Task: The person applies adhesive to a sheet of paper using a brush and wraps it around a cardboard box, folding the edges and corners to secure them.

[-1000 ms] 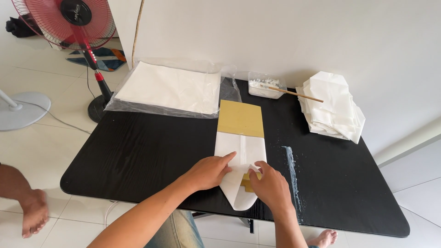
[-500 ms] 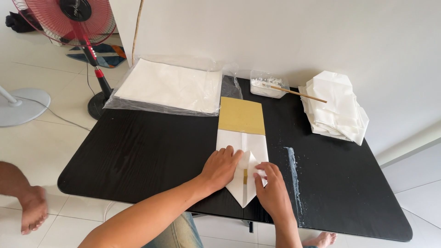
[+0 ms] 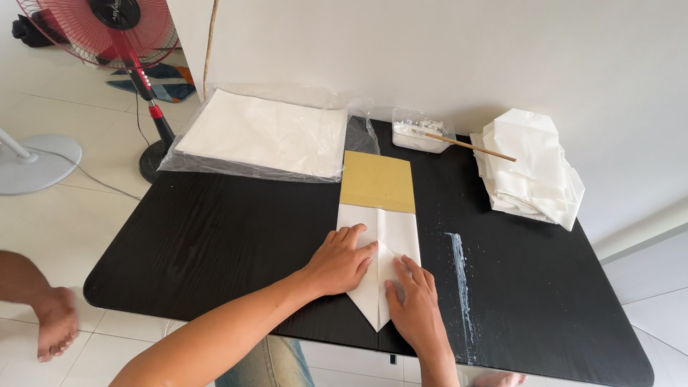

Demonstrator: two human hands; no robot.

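Pressing folded paper (image 3: 378, 247) flat on table (image 3: 215, 244). We lay left hand (image 3: 342, 259) and right hand (image 3: 413, 304) open on it, close together. Paper runs long away from us, point toward us. Right hand nearer point.

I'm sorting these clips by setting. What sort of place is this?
Probably a room in a home used for hand paper folding: a black table against a plain wall, a tiled floor with a red standing fan, and another person's bare foot nearby.
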